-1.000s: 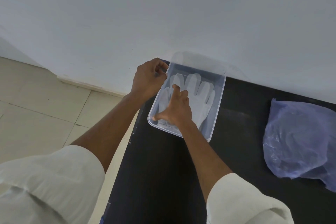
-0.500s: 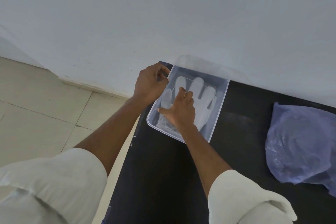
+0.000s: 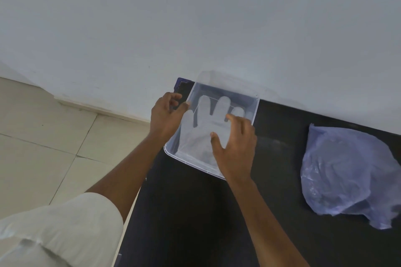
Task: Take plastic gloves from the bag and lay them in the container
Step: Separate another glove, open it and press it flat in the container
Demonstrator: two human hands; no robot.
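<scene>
Black table (image 3: 195, 212): open grip (image 3: 235, 147) over glove (image 3: 204, 128).

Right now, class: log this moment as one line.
glove: flat in container | left hand: at rim | right hand: open above glove | bag: right, untouched

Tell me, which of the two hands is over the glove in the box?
The right hand, fingers spread above the plastic glove. The left hand stays outside, at the container's left rim.

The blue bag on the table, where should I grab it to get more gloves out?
Hedged: pinch the bag at its loose crumpled edge nearest you, coming from above with the right hand. It lies slumped flat on the table; its opening isn't clearly visible.
</scene>
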